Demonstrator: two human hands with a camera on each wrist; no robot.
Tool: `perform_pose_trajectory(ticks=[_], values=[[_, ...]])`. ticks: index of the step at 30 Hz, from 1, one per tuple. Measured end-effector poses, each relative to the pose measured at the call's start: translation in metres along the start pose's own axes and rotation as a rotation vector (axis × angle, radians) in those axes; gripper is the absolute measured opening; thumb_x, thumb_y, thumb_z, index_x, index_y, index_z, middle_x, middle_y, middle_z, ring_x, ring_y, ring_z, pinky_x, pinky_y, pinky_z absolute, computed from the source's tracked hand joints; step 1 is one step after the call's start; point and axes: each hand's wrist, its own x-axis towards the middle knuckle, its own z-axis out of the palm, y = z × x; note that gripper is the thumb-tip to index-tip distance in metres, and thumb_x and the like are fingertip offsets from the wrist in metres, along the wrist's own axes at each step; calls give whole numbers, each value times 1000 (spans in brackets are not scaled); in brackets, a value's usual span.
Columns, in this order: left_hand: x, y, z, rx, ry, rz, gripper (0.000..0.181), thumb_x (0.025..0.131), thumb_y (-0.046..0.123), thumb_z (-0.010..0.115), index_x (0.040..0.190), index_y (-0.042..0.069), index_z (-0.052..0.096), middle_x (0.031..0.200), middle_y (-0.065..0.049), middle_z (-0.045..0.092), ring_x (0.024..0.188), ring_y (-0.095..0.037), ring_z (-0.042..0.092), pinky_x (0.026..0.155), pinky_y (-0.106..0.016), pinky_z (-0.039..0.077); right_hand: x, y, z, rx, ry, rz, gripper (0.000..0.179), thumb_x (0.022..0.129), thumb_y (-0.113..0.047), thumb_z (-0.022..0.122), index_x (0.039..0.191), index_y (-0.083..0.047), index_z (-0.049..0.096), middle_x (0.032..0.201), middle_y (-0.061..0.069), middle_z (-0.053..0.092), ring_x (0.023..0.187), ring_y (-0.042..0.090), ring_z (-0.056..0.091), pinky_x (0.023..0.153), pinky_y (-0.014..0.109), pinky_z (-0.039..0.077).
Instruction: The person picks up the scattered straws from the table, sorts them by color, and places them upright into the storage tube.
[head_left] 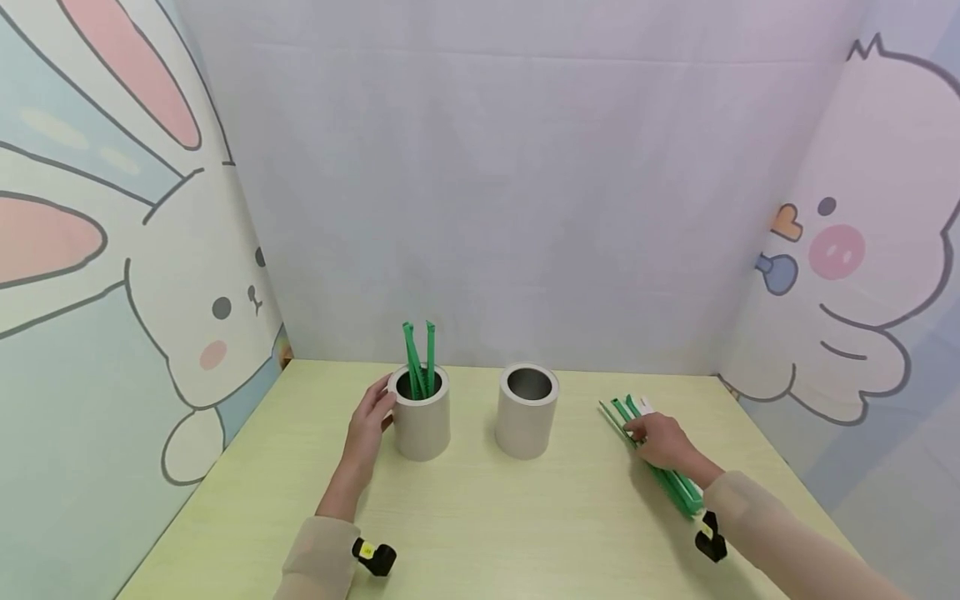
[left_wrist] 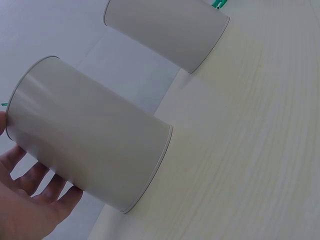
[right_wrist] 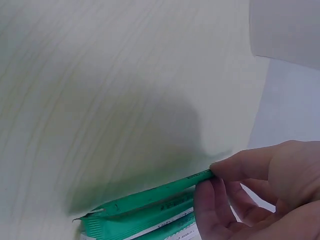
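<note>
On the left, a pale grey cylindrical canister (head_left: 422, 429) holds several slim green stick packets (head_left: 431, 354) upright. My left hand (head_left: 366, 429) grips its left side near the rim; the left wrist view shows curled fingers against the canister wall (left_wrist: 90, 135), the thumb mostly cut off by the frame. Over at the right, my right hand (head_left: 663, 442) reaches over a bundle of green stick packets (head_left: 681, 493) lying on the table. Its thumb and index finger pinch the end of one green stick packet (right_wrist: 155, 194), while other packets (right_wrist: 145, 220) lie just beside it.
A second grey canister (head_left: 525, 427) stands upright between the hands, its dark inside visible from above. The pale yellow table (head_left: 480, 525) meets a grey cloth backdrop (head_left: 487, 208). Cartoon-printed panels (head_left: 885, 183) close off both sides.
</note>
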Motion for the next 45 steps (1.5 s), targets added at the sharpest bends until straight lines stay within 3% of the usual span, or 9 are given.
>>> perform_pose_trajectory(ticks=[5,8,12,16,24,32,36,40,45], values=[[0,1,1,11,1,4,53,114,39,44,163,21,39,169,-7,35,158,-33,30,127,-58,32,0,-11,-7,246,-15,84,53,83,11,66,136,9,65,113,19,72,90,25,66,65,32,57],[0,0,1,15,4,6,53,114,39,44,163,20,38,170,-7,35,158,-33,29,127,-58,32,0,-23,-9,411,-21,88,54,92,7,66,145,7,58,123,23,67,98,29,69,72,36,65],[1,-2,0,13,4,5,53,114,39,44,163,20,38,170,-7,35,158,-33,30,127,-59,32,3,-44,-12,558,-7,43,56,97,4,64,152,2,53,132,26,62,111,37,69,86,45,66],[1,-2,0,10,4,6,53,114,39,44,163,20,38,169,-8,36,158,-32,31,127,-59,31,7,-67,-15,640,19,9,57,99,3,65,154,-4,52,134,24,60,107,31,70,92,48,65],[1,0,3,6,-6,4,53,114,39,44,163,20,38,169,-7,36,157,-32,31,127,-58,32,20,-115,-17,866,87,-85,59,100,2,69,155,-8,52,132,24,59,105,20,69,93,38,64],[2,0,3,2,-14,3,53,114,39,44,163,20,38,169,-7,36,158,-32,31,128,-58,31,43,-183,-25,969,155,-216,56,102,-3,70,154,-19,55,133,17,63,115,26,68,94,34,63],[2,0,2,2,-13,4,54,114,39,44,164,20,37,169,-7,35,158,-31,31,128,-58,30,58,-220,-27,1068,188,-276,55,101,0,68,152,-18,57,130,15,63,114,26,68,97,38,63],[1,1,1,4,-11,-2,54,114,40,44,164,20,36,169,-7,35,157,-31,32,128,-58,30,77,-250,-25,1161,241,-302,53,102,2,67,149,-19,59,128,12,64,111,26,68,96,39,63],[1,0,-1,1,-13,-14,54,114,42,44,164,22,37,168,-7,37,157,-30,32,128,-58,30,96,-274,-16,1193,292,-310,51,102,2,66,148,-20,60,129,12,64,111,26,67,96,38,63]])
